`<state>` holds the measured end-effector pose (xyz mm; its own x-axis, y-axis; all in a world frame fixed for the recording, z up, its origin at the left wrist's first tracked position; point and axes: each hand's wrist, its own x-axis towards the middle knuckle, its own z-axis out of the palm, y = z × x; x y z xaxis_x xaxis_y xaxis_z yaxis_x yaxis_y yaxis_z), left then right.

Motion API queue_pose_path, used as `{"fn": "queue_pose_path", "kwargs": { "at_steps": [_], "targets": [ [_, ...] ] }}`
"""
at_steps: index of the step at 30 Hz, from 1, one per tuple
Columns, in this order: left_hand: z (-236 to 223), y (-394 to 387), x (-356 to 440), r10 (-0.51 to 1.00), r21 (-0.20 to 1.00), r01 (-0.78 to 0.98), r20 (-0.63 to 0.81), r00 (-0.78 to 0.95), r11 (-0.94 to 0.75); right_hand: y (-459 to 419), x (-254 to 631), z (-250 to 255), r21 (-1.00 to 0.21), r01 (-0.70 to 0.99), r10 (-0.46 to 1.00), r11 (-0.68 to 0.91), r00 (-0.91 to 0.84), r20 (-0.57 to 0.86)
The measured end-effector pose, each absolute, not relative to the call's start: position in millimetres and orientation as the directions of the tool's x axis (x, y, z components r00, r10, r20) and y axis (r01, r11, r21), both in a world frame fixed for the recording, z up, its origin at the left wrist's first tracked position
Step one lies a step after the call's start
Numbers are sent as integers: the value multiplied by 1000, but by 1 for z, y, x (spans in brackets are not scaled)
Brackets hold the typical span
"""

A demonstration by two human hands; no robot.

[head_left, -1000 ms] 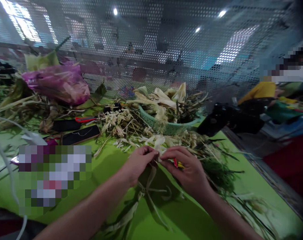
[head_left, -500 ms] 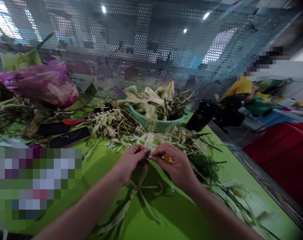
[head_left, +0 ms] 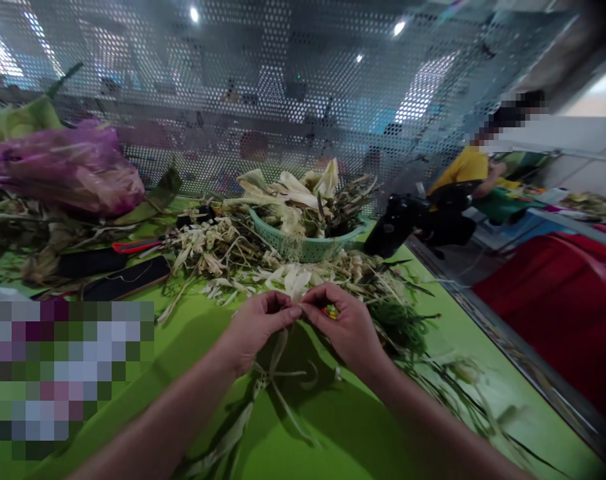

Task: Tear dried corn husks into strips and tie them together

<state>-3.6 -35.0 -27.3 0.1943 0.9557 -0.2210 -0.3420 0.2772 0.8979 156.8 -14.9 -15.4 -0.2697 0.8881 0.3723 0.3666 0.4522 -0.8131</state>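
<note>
My left hand (head_left: 263,323) and my right hand (head_left: 340,327) meet over the table, fingertips almost touching. Both pinch a pale dried husk piece (head_left: 297,280), which fans upward from between the fingers. A small red-and-yellow object (head_left: 329,311) shows within the curl of my right hand; its kind is mostly hidden. Beneath the hands, dried husk strips (head_left: 277,373) spread out on the green table (head_left: 193,373), joined at a knot-like spot to longer leaves at the lower left.
Behind my hands stands a green plastic basket (head_left: 307,248) heaped with dried husks. A pink plastic bag (head_left: 67,170), a black phone (head_left: 127,278) and a red-handled cutter (head_left: 137,245) lie leftward. Green fibre (head_left: 397,327) is at right, near a black camera (head_left: 395,223). Farther off sits a person in yellow (head_left: 463,170).
My view has swung rightward, so everything appears farther left. The fingertips of my two hands have drawn closer on the husk piece, and the red-and-yellow object shows less.
</note>
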Motion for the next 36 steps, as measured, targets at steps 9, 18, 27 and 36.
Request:
{"fn": "queue_pose_path", "kwargs": {
  "at_steps": [9,18,27,36],
  "targets": [
    [-37,-31,-3,948,848,-424,-302,104,317,-12,161,-13,-779,290,823,557,-324,468],
    [-36,-33,-1,918,756,-525,-364,159,391,-14,160,-15,-601,406,725,689,-406,556],
    [-31,-35,-4,938,833,-430,-307,163,347,-12,162,-13,-617,472,775,629,-434,458],
    [-25,-36,-3,975,951,-249,-146,169,185,-13,160,-16,-711,497,864,498,-351,361]
  ]
}}
